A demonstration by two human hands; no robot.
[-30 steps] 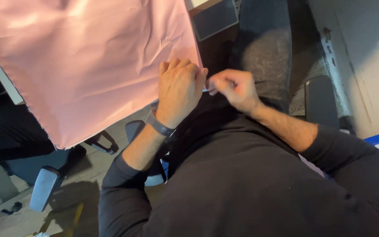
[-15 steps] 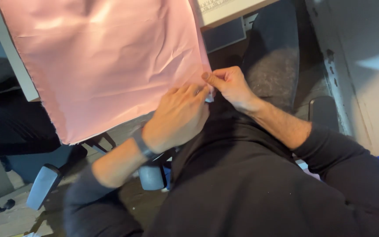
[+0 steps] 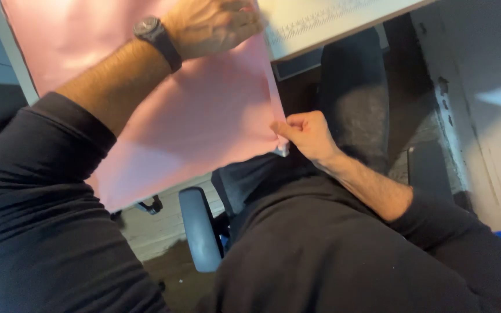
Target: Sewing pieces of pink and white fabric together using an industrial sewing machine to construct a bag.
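Holding: the right hand (image 3: 308,134) pinches the lower right edge of the pink fabric (image 3: 192,127), fingers closed on it.
Left hand (image 3: 218,23): lies flat on the upper part of the fabric, not clearly gripping.
Position: the fabric hangs down from the surface (image 3: 331,23), up and to the left of the right hand.
Material: thin, smooth, softly wrinkled sheet.
Nearby: a wristwatch (image 3: 155,35), a grey chair armrest (image 3: 201,229) below.

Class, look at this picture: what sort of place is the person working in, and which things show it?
Probably a sewing or fabric workroom: pink fabric hangs off a worktable with a ruler scale along its edge, and the person sits in an office chair.
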